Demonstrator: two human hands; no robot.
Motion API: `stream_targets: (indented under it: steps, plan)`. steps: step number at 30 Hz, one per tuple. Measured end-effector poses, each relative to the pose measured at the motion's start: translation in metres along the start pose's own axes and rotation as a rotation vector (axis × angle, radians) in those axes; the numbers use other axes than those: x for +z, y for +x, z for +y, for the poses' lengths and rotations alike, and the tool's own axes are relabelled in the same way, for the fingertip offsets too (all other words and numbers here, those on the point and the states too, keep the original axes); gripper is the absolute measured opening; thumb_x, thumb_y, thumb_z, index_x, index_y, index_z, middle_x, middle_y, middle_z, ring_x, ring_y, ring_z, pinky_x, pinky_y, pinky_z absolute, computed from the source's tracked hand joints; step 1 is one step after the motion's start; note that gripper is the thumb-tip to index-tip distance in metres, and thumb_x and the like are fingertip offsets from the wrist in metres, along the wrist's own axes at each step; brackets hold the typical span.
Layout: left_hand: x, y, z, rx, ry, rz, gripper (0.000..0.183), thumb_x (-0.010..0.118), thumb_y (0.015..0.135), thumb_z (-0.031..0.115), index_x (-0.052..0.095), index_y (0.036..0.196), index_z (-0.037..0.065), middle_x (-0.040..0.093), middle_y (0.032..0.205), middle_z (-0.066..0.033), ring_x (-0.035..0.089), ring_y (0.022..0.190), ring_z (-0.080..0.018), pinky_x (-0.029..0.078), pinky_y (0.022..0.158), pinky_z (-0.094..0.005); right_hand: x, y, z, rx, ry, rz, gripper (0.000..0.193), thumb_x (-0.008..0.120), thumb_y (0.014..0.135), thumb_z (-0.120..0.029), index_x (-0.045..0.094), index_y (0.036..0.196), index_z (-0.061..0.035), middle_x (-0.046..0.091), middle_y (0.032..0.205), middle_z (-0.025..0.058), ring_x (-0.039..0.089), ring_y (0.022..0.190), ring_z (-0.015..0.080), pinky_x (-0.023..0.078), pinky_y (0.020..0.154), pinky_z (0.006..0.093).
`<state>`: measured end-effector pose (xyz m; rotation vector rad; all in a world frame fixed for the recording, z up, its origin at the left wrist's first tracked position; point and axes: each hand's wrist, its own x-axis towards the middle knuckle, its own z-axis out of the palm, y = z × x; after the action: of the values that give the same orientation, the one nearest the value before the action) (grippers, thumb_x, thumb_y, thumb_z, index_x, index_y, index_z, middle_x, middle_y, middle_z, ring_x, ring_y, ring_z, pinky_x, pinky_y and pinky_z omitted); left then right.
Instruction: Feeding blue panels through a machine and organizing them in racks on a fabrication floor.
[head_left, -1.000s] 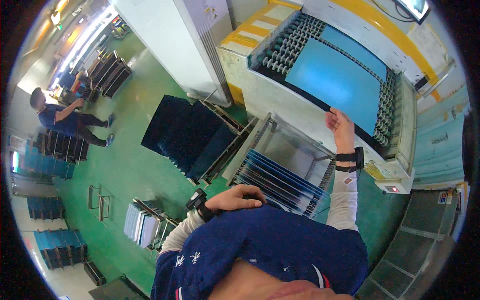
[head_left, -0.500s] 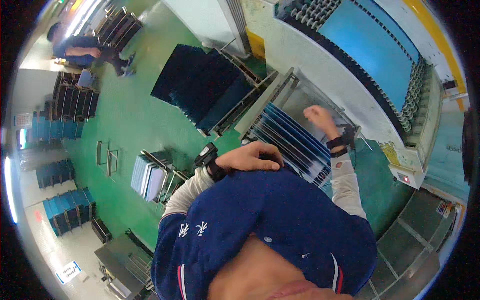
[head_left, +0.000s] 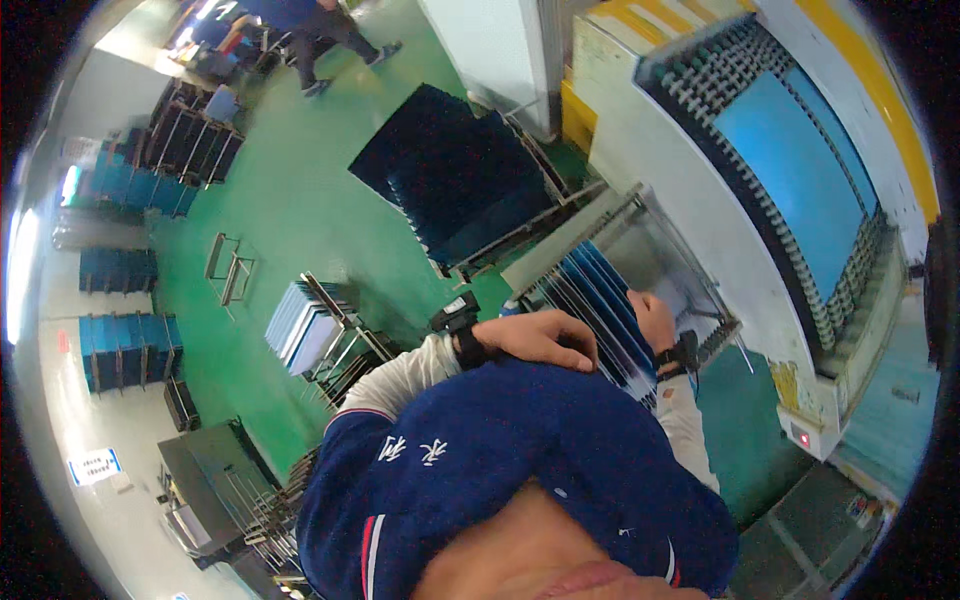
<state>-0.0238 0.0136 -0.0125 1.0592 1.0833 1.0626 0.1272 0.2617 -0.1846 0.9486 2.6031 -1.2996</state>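
Note:
A metal rack (head_left: 718, 290) in front of me holds several thin blue panels (head_left: 610, 285) standing on edge side by side. My right hand (head_left: 654, 322) is at the upper edge of the panel nearest the machine, fingers curled against it; the fingertips are partly hidden. Close to my chest, my left hand (head_left: 545, 338) hangs over the near left end of the panels. Its fingers are loosely bent, and nothing shows in them. Dark bands with small devices sit on both wrists.
A roller conveyor machine (head_left: 690, 90) carries flat blue sheets (head_left: 790, 180) at the right. Beyond the rack stands a cart of dark panels (head_left: 460, 180). A smaller rack of pale panels (head_left: 305, 330) is on the left. At the far left a person (head_left: 310, 40) is on the green floor.
My right hand has come down and in against the panels. My left hand stays near the rack's end. The view has shifted, and the far person has moved to the right.

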Motion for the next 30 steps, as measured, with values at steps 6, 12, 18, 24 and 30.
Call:
stream_targets:
  steps: [6, 12, 18, 24, 30]
  plan:
    - [0.002, -0.002, 0.002, -0.012, -0.048, -0.020, 0.033, 0.064, 0.095, 0.028, 0.063, 0.107, -0.002, 0.068, 0.099, -0.0083, 0.062, 0.094, -0.0159, 0.049, 0.085, -0.0335, -0.006, -0.003, -0.010, -0.017, -0.043, 0.000, 0.047, 0.062, 0.089, -0.044, 0.071, 0.091, 0.0019, 0.068, 0.080, 0.0223, 0.068, 0.075, 0.0358, 0.049, 0.068, 0.0406]
    - [0.001, -0.002, -0.001, 0.030, -0.015, -0.007, 0.032, 0.064, 0.095, 0.029, 0.063, 0.106, -0.002, 0.067, 0.098, -0.0075, 0.061, 0.094, -0.0146, 0.049, 0.084, -0.0324, -0.003, 0.001, -0.006, -0.046, 0.067, -0.010, 0.043, 0.068, 0.088, -0.041, 0.071, 0.089, 0.0027, 0.070, 0.078, 0.0151, 0.067, 0.073, 0.0240, 0.050, 0.069, 0.0350]
    - [0.000, -0.003, -0.001, 0.058, -0.049, -0.009, 0.034, 0.064, 0.095, 0.030, 0.064, 0.106, -0.002, 0.067, 0.099, -0.0085, 0.061, 0.095, -0.0160, 0.048, 0.087, -0.0334, 0.000, 0.005, 0.003, -0.017, 0.119, -0.036, 0.044, 0.069, 0.086, -0.040, 0.070, 0.091, 0.0039, 0.071, 0.082, 0.0168, 0.068, 0.076, 0.0254, 0.050, 0.070, 0.0358]
    - [0.002, -0.002, -0.003, 0.092, -0.017, 0.009, 0.033, 0.065, 0.094, 0.029, 0.064, 0.107, -0.002, 0.067, 0.098, -0.0088, 0.060, 0.094, -0.0162, 0.048, 0.084, -0.0337, 0.010, 0.013, 0.029, -0.036, 0.072, -0.026, 0.043, 0.067, 0.087, -0.038, 0.070, 0.094, 0.0042, 0.071, 0.084, 0.0183, 0.068, 0.078, 0.0273, 0.050, 0.072, 0.0374]
    - [0.003, -0.002, -0.002, 0.088, -0.021, -0.015, 0.035, 0.065, 0.094, 0.030, 0.064, 0.106, -0.003, 0.067, 0.098, -0.0097, 0.061, 0.092, -0.0168, 0.049, 0.083, -0.0340, 0.006, 0.010, 0.016, -0.020, 0.040, -0.019, 0.040, 0.066, 0.087, -0.036, 0.071, 0.088, 0.0034, 0.070, 0.079, 0.0189, 0.069, 0.075, 0.0266, 0.050, 0.069, 0.0370]
